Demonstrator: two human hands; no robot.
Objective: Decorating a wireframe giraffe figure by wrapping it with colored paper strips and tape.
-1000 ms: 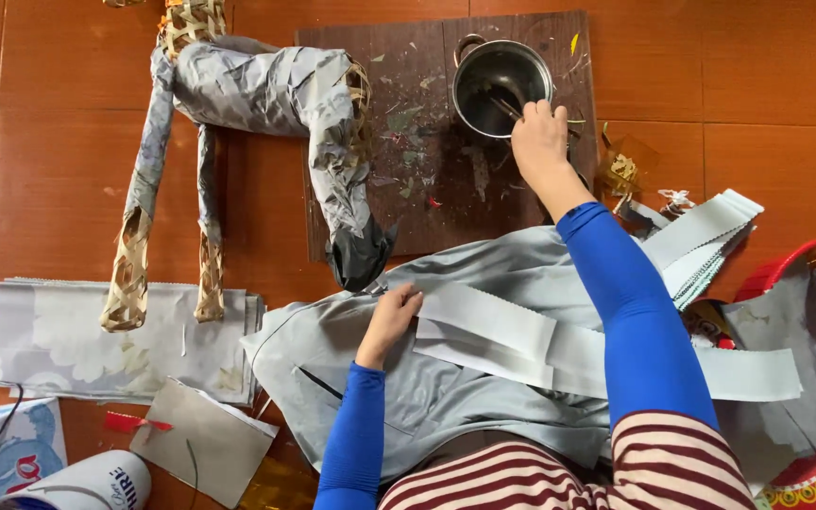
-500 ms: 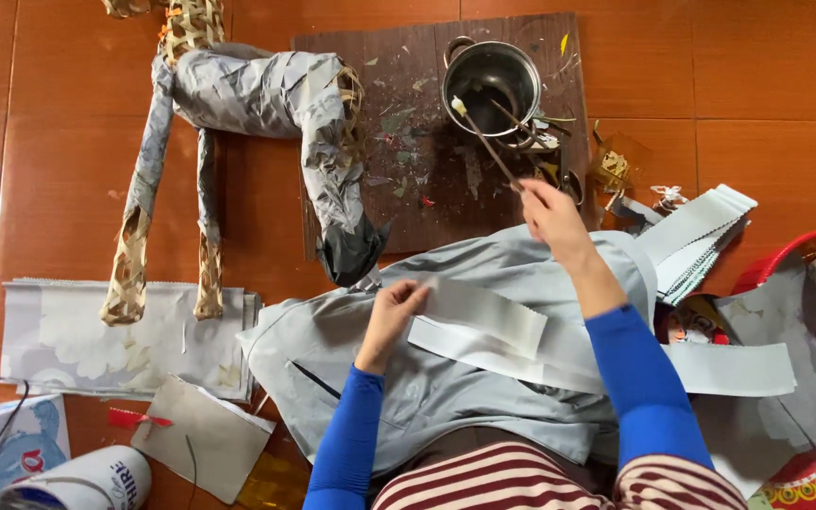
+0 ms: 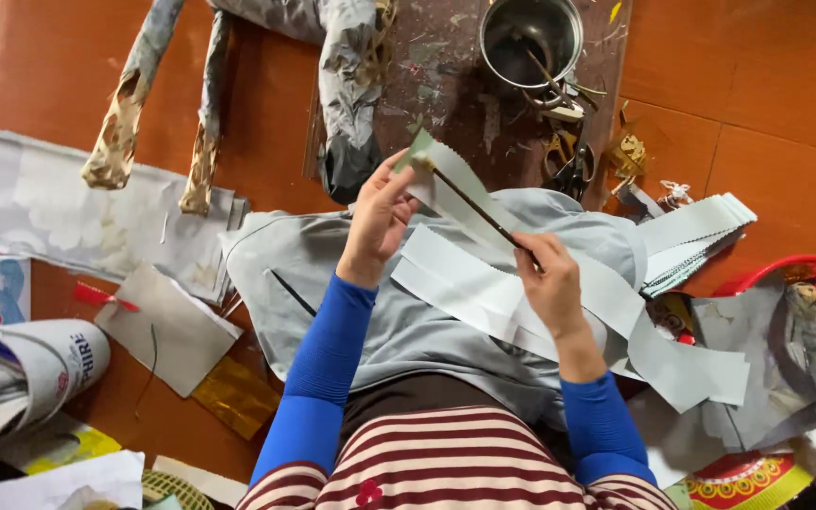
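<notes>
A: Holding a paper strip (image 3: 446,184) up in the left hand (image 3: 377,222), pinched at its upper end between thumb and fingers. Long axis slanting from upper left down to lower right.

B: Noted. Right hand (image 3: 548,281)?

A: Clenched on the lower end of a thin brush (image 3: 479,210). Shaft lying along the strip on the same slant, tip touching the paper just beside the left fingertips.

B: So tip nearer the left hand, handle lower right. Surroundings?

A: More paper strips (image 3: 484,293) draped below over a grey padded shape (image 3: 370,312). Metal pot (image 3: 531,40) on a dark board (image 3: 446,104), well above. Scissors (image 3: 570,170) near the pot. Red basket (image 3: 805,283) far right.

B: Obstructions?

A: None between hands and strip.
</notes>
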